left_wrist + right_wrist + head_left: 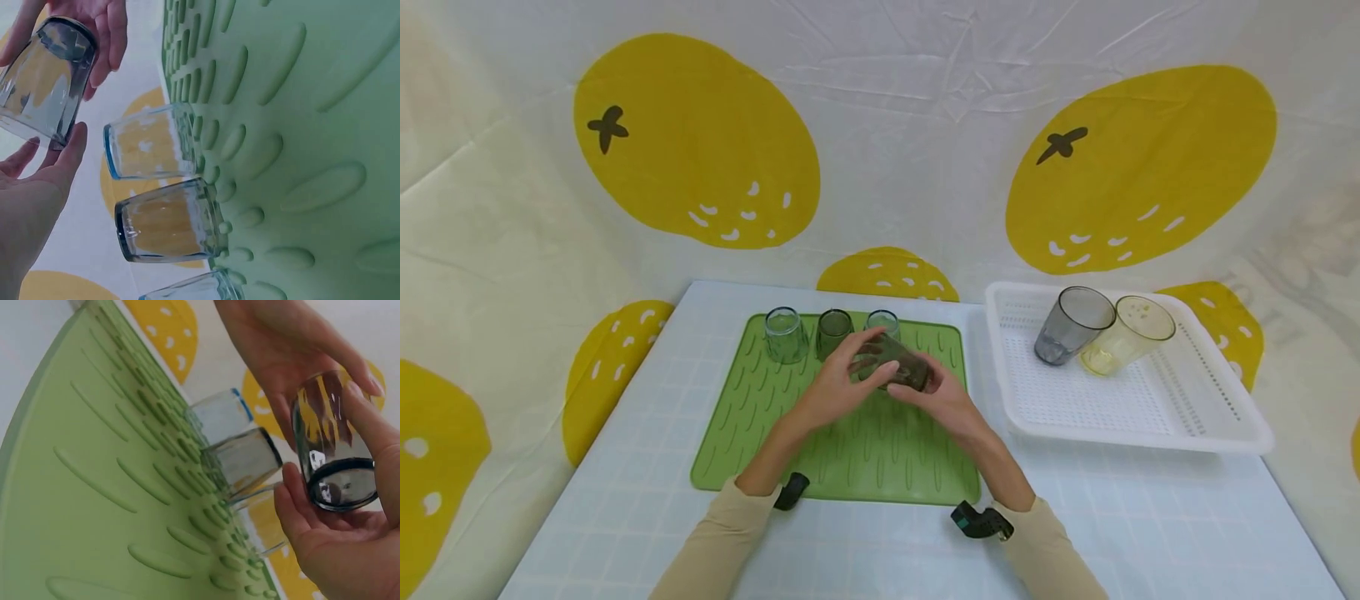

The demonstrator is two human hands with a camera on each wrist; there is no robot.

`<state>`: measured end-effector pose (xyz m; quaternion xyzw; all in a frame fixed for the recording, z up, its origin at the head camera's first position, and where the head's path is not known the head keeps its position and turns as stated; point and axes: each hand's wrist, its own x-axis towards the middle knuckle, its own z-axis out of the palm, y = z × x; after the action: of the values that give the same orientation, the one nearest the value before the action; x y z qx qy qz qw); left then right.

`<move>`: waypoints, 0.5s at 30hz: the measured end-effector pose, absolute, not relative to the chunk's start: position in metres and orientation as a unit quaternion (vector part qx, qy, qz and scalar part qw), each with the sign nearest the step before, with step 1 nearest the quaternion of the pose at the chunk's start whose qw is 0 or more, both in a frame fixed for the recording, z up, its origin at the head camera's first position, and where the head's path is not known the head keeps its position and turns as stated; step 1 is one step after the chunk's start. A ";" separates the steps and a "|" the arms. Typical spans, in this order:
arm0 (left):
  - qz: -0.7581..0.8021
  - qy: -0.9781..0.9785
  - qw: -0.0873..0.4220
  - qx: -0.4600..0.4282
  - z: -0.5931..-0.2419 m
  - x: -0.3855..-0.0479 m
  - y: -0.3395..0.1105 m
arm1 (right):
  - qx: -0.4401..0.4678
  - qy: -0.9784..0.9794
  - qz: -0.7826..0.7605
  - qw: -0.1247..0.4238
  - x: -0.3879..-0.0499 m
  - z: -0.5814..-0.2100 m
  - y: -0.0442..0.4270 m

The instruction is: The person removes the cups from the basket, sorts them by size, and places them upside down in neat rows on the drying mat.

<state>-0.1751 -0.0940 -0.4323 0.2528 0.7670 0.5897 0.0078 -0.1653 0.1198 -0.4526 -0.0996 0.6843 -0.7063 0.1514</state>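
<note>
Over the green ribbed mat (880, 467), both hands hold a smoky grey drinking glass (904, 367), tilted on its side. My left hand (838, 379) has its fingers and thumb around the left end of the glass. At the other end, my right hand (943, 402) grips it between thumb and fingers. Behind the hands, a greenish clear glass (786, 337), a dark grey glass (832, 332) and a bluish clear glass (883, 322) stand in a row along the mat's far edge, narrower end up. In the head view, the left hand partly hides the row.
To the right stands a white perforated plastic basket (1082, 425). A grey glass (1071, 325) and a yellow glass (1127, 335) lean inside it, side by side. A white curtain with yellow fruit prints (917, 167) hangs behind the pale checked table (865, 550).
</note>
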 end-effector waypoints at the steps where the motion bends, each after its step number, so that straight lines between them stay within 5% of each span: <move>1: 0.590 0.767 0.010 0.253 -0.432 -0.175 -0.095 | -0.099 0.685 -0.707 0.148 -0.166 -0.453 0.120; 15: 0.582 0.773 0.059 0.247 -0.436 -0.176 -0.108 | -0.094 0.654 -0.744 0.100 -0.170 -0.447 0.118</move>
<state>-0.1756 -0.1081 -0.4364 0.2466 0.7725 0.5822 0.0588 -0.1699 0.1177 -0.4474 -0.0942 0.6541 -0.7438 0.1000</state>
